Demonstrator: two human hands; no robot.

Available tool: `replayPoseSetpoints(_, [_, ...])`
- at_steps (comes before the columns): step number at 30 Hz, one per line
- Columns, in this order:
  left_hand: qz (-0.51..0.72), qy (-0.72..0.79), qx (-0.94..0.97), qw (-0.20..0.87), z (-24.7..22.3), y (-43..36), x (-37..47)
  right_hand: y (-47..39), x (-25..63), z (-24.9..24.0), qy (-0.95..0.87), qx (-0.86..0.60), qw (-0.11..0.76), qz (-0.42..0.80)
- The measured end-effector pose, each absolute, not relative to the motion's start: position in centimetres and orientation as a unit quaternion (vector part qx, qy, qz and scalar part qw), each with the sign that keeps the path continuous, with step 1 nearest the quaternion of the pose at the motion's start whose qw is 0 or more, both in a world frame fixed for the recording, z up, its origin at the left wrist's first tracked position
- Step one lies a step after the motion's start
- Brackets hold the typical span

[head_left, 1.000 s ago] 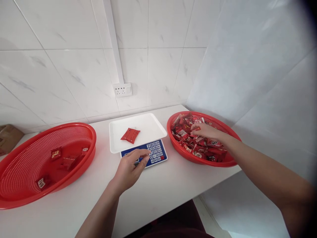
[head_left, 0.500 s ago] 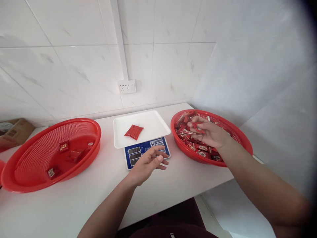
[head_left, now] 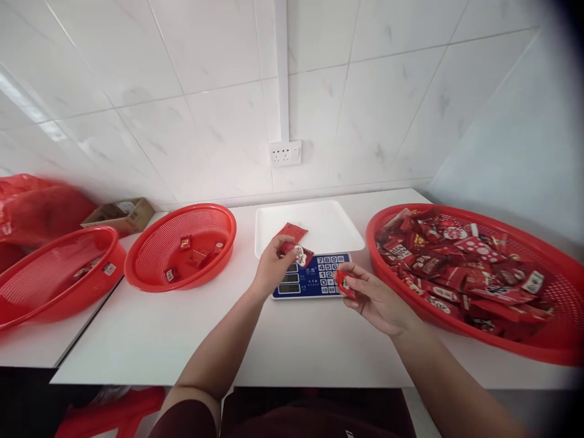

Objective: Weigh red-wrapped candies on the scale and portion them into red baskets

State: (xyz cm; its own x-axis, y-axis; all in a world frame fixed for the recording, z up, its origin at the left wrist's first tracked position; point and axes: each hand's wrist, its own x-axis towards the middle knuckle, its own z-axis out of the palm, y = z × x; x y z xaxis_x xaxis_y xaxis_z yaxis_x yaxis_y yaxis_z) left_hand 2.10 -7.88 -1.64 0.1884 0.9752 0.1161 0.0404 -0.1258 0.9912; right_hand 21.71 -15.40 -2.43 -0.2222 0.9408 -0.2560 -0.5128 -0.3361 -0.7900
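My left hand (head_left: 275, 266) is closed on a red snack packet (head_left: 305, 255) with a white label, over the near edge of the scale's white tray (head_left: 328, 222). Another red packet (head_left: 295, 231) lies on that tray, partly behind my fingers. My right hand (head_left: 376, 298) pinches a small red packet (head_left: 345, 284) in front of the blue keypad (head_left: 314, 274) of the scale. To the right, a large red basket (head_left: 563, 274) holds a heap of red packets (head_left: 456, 261).
A red basket (head_left: 150, 249) with several packets stands left of the scale. Further left are another red basket (head_left: 41, 298), a cardboard box (head_left: 137, 216) and a red plastic bag (head_left: 41, 204). A wall socket (head_left: 285, 154) sits behind the scale.
My right hand has come out of the right basket with a packet and moved left to the scale. My left hand now holds a packet by the tray. The view has turned left.
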Motion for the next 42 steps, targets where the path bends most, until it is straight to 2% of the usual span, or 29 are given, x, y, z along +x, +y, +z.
replayPoseSetpoints(5, [0.381,0.524,0.720,0.249,-0.6,-4.8,0.3,-16.3,21.9,-3.2,-0.309,-0.395,0.484,0.717])
replayPoseSetpoints(9, [0.397,0.535,0.727,0.165,-1.0,-6.3,0.1,-16.9,22.3,-4.6,-0.333,-0.437,0.482,0.683])
replayPoseSetpoints(11, [0.400,0.503,0.733,0.224,-1.6,-8.9,0.8,-17.2,22.3,-5.2,-0.344,-0.455,0.479,0.667])
replayPoseSetpoints(14, [0.348,0.430,0.689,0.468,-2.8,-13.7,2.6,-17.5,21.8,-5.7,-0.410,-0.472,0.440,0.645])
replayPoseSetpoints(17, [0.325,0.355,0.546,0.685,-4.2,-17.0,4.3,-18.0,20.9,-5.7,-0.542,-0.489,0.374,0.572])
replayPoseSetpoints(21, [0.343,0.345,0.339,0.806,-5.9,-17.9,4.9,-19.0,20.2,-5.5,-0.657,-0.509,0.323,0.453])
replayPoseSetpoints(26, [0.284,0.332,0.281,0.855,-7.1,-17.3,4.5,-19.8,20.7,-5.4,-0.680,-0.502,0.272,0.460])
replayPoseSetpoints(33, [0.265,0.368,0.291,0.843,-8.1,-17.8,4.5,-20.1,20.8,-5.8,-0.700,-0.508,0.253,0.434])
replayPoseSetpoints(38, [0.279,0.406,0.326,0.807,-7.9,-17.5,3.5,-20.3,23.4,-2.6,-0.717,-0.547,0.248,0.353])
replayPoseSetpoints(42, [0.250,0.410,0.356,0.801,-7.6,-16.6,2.8,-19.6,29.9,1.3,-0.672,-0.656,0.255,0.232])
